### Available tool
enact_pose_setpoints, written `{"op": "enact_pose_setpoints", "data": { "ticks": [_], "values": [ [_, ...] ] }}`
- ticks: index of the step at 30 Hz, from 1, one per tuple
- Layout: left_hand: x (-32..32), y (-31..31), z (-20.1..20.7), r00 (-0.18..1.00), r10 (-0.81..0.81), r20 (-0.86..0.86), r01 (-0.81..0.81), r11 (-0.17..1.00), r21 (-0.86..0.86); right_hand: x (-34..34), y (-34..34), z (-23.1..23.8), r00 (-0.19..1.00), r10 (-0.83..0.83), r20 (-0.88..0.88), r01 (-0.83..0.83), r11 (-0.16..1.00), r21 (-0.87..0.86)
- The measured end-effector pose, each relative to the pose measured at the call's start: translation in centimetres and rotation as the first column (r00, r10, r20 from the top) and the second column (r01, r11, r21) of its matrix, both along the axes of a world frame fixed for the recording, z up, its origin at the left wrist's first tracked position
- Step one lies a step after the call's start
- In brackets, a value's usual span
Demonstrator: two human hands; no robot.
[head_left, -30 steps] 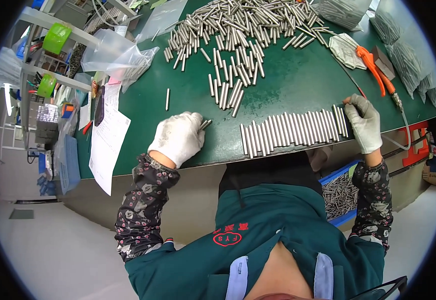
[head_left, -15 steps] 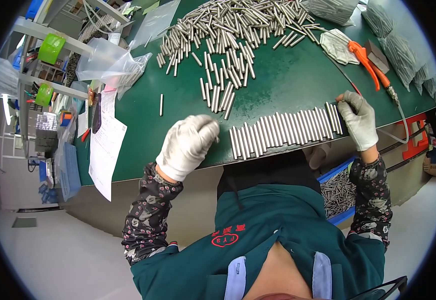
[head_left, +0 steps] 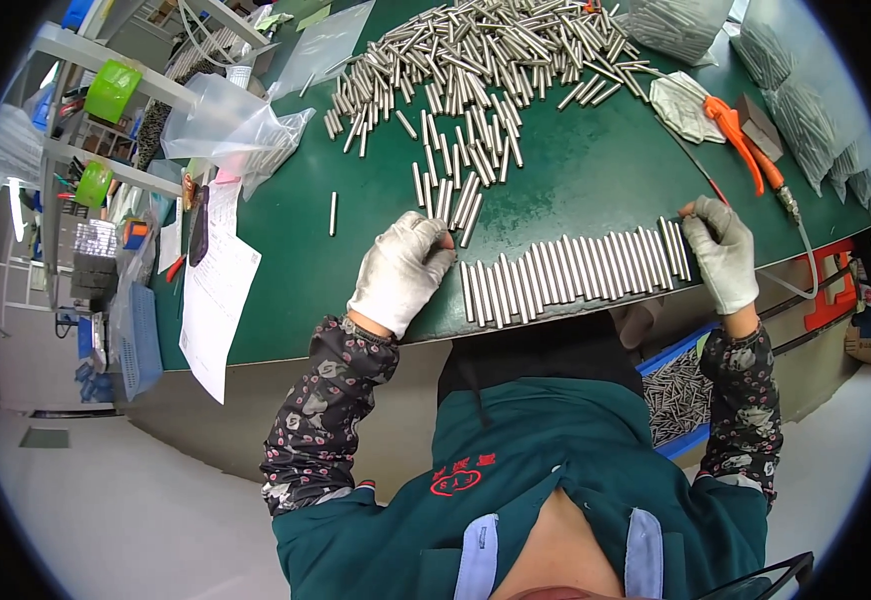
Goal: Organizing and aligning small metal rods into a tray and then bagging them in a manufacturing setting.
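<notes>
On the tabletop point(head_left: 596, 160), a rod row point(head_left: 571, 272) lies by the near edge, a rod heap point(head_left: 486, 50) behind, papers point(head_left: 219, 300) by the left.

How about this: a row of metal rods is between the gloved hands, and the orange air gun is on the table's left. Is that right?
Not quite: the head view shows the orange air gun on the right of the table. The row of metal rods is between the gloved left hand and right hand.

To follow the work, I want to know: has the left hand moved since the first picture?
Yes. Judged against the lone metal rod, the left hand has moved to the right, closer to the row of rods.
</notes>
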State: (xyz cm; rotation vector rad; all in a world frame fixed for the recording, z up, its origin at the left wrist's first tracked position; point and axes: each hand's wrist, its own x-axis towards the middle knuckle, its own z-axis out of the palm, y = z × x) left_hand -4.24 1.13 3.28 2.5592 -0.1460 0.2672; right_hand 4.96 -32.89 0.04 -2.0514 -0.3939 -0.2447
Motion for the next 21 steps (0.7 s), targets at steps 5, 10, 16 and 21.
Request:
{"op": "enact_pose_setpoints", "data": {
  "ticks": [5,10,16,21],
  "values": [
    [-0.8,0.3,3.5,0.974,0.138,-0.179,-0.031,0.867,0.497,0.0,-0.1,-0.1,1.0,0.0,0.01,0.0,1.0,0.023],
    [-1.5,1.8,6.7,0.997,0.059,-0.052,-0.009,0.742,0.67,0.0,-0.1,0.0,0.999,-0.004,0.043,0.004,1.0,0.0],
    [3.3,-3.0,4.5,0.984,0.175,-0.038,-0.141,0.887,0.44,-0.1,0.1,0.2,0.999,-0.005,0.04,0.005,1.0,0.014],
    [5.4,-3.1,3.0,0.912,0.327,-0.247,-0.18,0.861,0.475,-0.3,0.3,0.5,1.0,0.015,0.021,-0.015,1.0,0.021]
  ]
}}
